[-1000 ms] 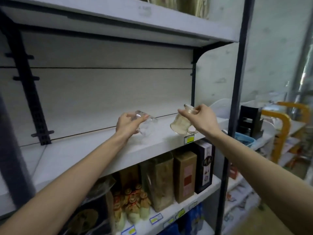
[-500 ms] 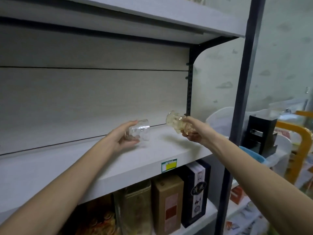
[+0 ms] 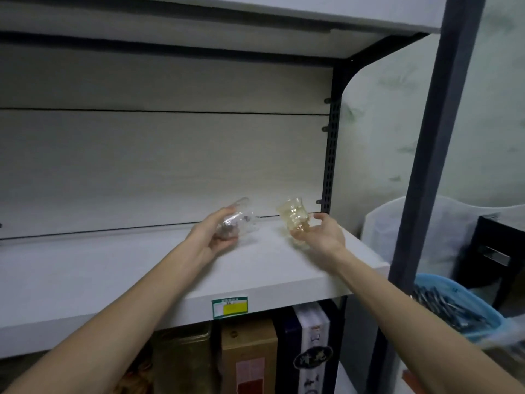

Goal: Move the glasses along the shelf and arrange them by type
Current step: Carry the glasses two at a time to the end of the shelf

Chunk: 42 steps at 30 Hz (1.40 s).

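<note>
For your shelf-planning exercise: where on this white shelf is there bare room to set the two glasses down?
The white shelf is bare all along: left of the left hand and its clear glass, between both hands, and in front of the right hand holding the amber glass. Nowhere is crowded.
</note>
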{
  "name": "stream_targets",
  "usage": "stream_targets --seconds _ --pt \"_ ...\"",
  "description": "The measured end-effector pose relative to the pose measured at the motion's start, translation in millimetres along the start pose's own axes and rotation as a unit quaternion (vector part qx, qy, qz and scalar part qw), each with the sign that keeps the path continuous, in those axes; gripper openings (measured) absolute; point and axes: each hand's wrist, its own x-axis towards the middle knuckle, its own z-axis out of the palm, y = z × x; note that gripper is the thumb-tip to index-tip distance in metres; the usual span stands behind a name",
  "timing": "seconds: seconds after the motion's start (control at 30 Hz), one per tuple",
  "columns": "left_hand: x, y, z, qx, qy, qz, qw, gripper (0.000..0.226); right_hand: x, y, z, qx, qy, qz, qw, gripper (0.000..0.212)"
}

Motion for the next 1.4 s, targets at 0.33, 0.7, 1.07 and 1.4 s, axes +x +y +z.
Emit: stream_targets --seconds 0.33,0.7,1.07,1.4 --pt "6 -4 19 -0.071 0.021 0.018 0.997 0.009 24 4 3 -0.12 -0.011 -0.07 0.99 0.056" --pt "6 -9 3 0.1 0.085 0.084 0.988 0.07 7 -19 10 -0.085 0.147 -0.161 0.972 0.106" --pt "3 -10 -29 0.506 0.142 0.269 0.808 0.1 -3 -37 62 -0.199 -0.036 -0.35 0.915 0.082" --pt "-18 -2 -52 0.644 0.134 0.242 0.713 0.132 -17 -34 74 -0.311 -0.101 -0.29 0.899 0.083"
